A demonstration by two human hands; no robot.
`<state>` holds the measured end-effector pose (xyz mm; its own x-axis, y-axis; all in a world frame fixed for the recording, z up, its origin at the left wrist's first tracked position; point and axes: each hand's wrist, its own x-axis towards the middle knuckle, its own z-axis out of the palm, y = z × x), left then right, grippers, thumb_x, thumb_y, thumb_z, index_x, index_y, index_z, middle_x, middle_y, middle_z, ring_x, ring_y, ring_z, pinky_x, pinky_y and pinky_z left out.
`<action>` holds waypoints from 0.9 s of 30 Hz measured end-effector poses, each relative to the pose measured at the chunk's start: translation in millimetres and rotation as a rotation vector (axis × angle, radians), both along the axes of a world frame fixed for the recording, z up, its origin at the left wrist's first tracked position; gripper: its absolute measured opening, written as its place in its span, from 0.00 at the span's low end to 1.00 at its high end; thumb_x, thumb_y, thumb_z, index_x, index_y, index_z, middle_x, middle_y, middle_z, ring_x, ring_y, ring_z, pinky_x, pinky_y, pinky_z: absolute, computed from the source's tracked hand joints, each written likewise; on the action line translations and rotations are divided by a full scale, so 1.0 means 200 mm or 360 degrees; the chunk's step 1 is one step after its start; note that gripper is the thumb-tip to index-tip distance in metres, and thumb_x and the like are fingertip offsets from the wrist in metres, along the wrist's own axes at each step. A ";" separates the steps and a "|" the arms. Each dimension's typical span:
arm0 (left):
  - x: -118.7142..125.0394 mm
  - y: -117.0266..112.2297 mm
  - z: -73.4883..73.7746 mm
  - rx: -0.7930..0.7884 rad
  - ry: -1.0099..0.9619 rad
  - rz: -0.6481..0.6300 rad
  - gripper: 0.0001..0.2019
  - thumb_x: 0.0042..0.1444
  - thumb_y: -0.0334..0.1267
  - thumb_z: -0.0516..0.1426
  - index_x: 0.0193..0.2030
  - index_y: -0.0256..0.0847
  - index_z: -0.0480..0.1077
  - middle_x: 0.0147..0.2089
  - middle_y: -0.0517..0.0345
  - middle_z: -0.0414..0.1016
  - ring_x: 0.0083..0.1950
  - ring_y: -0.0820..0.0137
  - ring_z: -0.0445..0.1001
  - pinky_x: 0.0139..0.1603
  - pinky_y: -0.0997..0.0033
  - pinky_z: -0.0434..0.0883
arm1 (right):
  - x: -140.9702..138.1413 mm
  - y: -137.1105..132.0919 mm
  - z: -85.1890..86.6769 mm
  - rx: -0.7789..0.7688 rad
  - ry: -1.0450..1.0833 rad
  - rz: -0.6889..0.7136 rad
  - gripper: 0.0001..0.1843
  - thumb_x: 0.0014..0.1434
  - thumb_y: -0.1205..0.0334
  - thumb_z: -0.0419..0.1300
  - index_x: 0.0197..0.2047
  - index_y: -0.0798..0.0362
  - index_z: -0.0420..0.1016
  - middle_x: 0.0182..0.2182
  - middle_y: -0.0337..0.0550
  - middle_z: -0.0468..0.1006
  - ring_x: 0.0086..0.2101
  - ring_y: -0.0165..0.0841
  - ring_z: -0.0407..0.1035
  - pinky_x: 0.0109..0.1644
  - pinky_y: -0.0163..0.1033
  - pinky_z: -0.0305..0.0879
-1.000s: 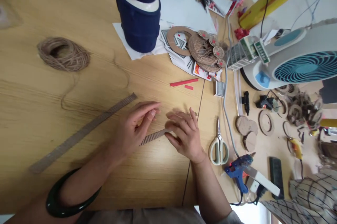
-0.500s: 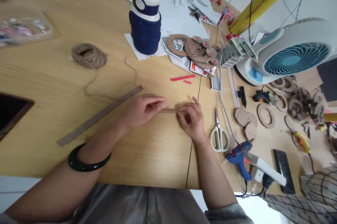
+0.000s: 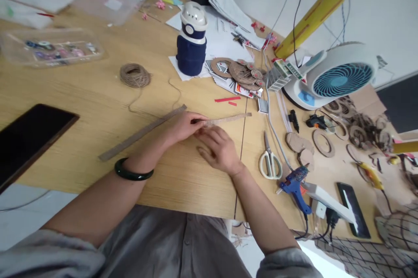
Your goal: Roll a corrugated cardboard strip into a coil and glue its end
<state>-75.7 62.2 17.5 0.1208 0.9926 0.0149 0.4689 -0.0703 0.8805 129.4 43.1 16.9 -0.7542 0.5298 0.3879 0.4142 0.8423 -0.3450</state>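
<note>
My left hand (image 3: 186,126), with a dark bangle (image 3: 133,171) on the forearm, pinches one end of a narrow corrugated cardboard strip (image 3: 228,118). The strip's free end reaches out to the right over the table. Just below it is my right hand (image 3: 219,149), palm down with its fingers stretched and partly apart. Its fingertips meet those of the left hand, and the exact contact is hidden. A longer cardboard strip (image 3: 130,139) lies diagonally, partly behind the left hand. Farther back rests a coil of twine (image 3: 135,76), with a loose tail running toward that strip.
Right of my hands lie scissors (image 3: 270,162) and a blue glue gun (image 3: 297,186) with a cable. A navy bottle (image 3: 191,51), cardboard discs (image 3: 244,73) and a fan (image 3: 339,79) stand or lie behind. A dark tablet (image 3: 32,138) occupies the left.
My right hand has let go of the strip's right end and moved left to the left hand, its fingers extending. The strip now shows more length. The camera view has shifted.
</note>
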 end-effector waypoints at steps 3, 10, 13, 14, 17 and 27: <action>0.00 0.00 -0.01 -0.0026 -0.0087 0.0011 0.14 0.60 0.37 0.57 0.49 0.41 0.81 0.50 0.53 0.85 0.49 0.63 0.82 0.55 0.64 0.76 | -0.04 -0.03 -0.03 0.0017 -0.0108 0.0032 0.19 0.67 0.58 0.57 0.59 0.49 0.77 0.58 0.49 0.76 0.60 0.44 0.65 0.64 0.53 0.69; 0.01 0.00 -0.03 -0.0069 -0.0221 -0.0010 0.18 0.60 0.37 0.56 0.53 0.36 0.80 0.47 0.46 0.85 0.48 0.62 0.84 0.51 0.63 0.78 | -0.01 -0.06 -0.01 -0.0045 0.0150 0.0014 0.12 0.67 0.64 0.56 0.49 0.51 0.80 0.49 0.48 0.82 0.53 0.38 0.73 0.58 0.47 0.73; 0.02 0.00 -0.03 -0.0055 -0.0204 0.0012 0.18 0.61 0.38 0.56 0.53 0.36 0.79 0.47 0.46 0.85 0.46 0.62 0.84 0.51 0.62 0.78 | -0.01 -0.03 0.01 -0.0095 0.0364 -0.0285 0.13 0.68 0.65 0.54 0.47 0.51 0.80 0.44 0.47 0.84 0.47 0.37 0.75 0.53 0.46 0.75; 0.02 0.00 -0.02 -0.0045 -0.0191 0.0021 0.18 0.61 0.38 0.56 0.53 0.37 0.79 0.48 0.47 0.85 0.46 0.62 0.84 0.52 0.61 0.77 | -0.01 -0.02 0.02 -0.0087 0.0392 -0.0366 0.12 0.68 0.65 0.54 0.46 0.50 0.80 0.43 0.46 0.84 0.46 0.37 0.75 0.52 0.46 0.75; 0.03 0.00 -0.02 0.0013 -0.0152 0.0042 0.17 0.60 0.39 0.56 0.53 0.38 0.80 0.53 0.46 0.84 0.51 0.60 0.82 0.56 0.59 0.76 | -0.03 0.02 0.05 0.0000 0.0347 -0.0377 0.11 0.67 0.66 0.55 0.44 0.50 0.80 0.41 0.45 0.84 0.44 0.38 0.74 0.50 0.46 0.74; 0.10 -0.05 -0.06 -0.0124 -0.0474 -0.0161 0.25 0.58 0.42 0.58 0.61 0.34 0.75 0.44 0.49 0.86 0.34 0.64 0.83 0.39 0.63 0.80 | 0.01 0.12 -0.02 0.0094 0.0308 -0.0582 0.16 0.64 0.59 0.61 0.54 0.51 0.74 0.42 0.45 0.83 0.46 0.41 0.74 0.73 0.61 0.51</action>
